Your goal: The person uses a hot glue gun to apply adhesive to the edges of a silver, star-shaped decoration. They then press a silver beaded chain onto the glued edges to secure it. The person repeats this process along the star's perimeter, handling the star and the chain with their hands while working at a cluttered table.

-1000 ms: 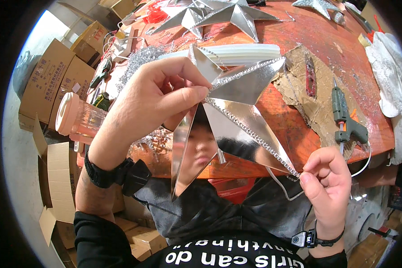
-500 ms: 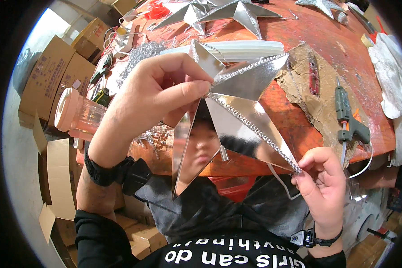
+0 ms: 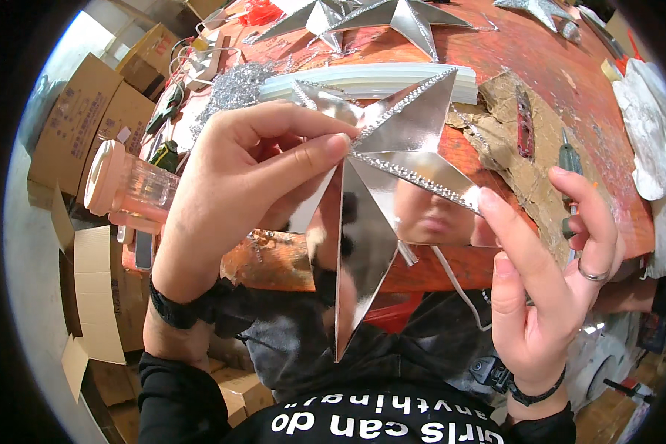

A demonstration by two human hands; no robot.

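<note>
A mirrored silver star ornament (image 3: pixel 370 222) hangs in front of me above the table's near edge. Sparkly silver trim (image 3: pixel 414 179) runs along the ridges of its arms. My left hand (image 3: pixel 237 170) pinches the star near its centre, where the ridges meet, between thumb and forefinger. At the tip of the right-pointing arm, the index finger of my right hand (image 3: pixel 551 288) touches the end of the trim. The other fingers of that hand are spread apart, and its thumb is clear of the star.
The red table (image 3: pixel 592 96) holds more silver stars (image 3: pixel 399 26), whitish strips (image 3: pixel 377 81), a tinsel heap (image 3: pixel 237 85) and a pink-lidded cup (image 3: pixel 129 185). At right, a glue gun (image 3: pixel 568 157) and red utility knife (image 3: pixel 524 122) lie on torn cardboard (image 3: pixel 499 92). Cardboard boxes (image 3: pixel 74 126) stand left.
The star has turned in my left hand, its right arm swinging upward. My right hand has gone from pinching that arm's tip to touching it with an outstretched finger.
</note>
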